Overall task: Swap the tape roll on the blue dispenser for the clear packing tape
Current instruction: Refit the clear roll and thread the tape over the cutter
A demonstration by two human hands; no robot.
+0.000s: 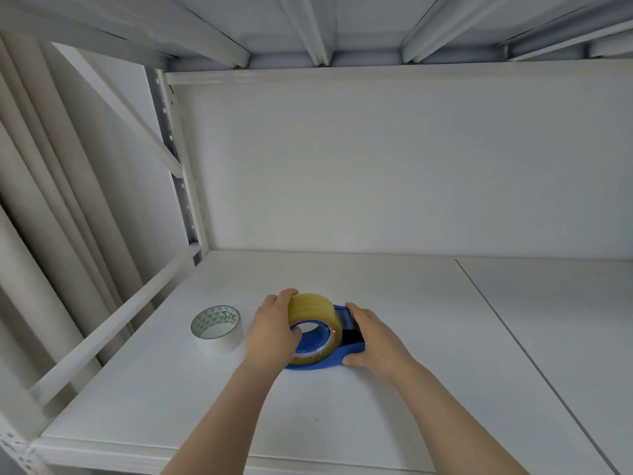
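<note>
The clear packing tape roll [313,308], yellowish, sits on the blue dispenser [327,361], which lies on the white shelf. My left hand [274,332] grips the roll from its left side, fingers over the top and thumb at the blue core. My right hand [375,337] holds the dispenser's right end, fingers over the cutter part and thumb against the blue base. A white tape roll [217,329] with a green-patterned inner core lies flat on the shelf, just left of my left hand.
The white shelf board [342,406] has a seam running to the right of my hands. A back panel, an upper shelf overhead and a metal upright [178,186] at the left enclose the bay.
</note>
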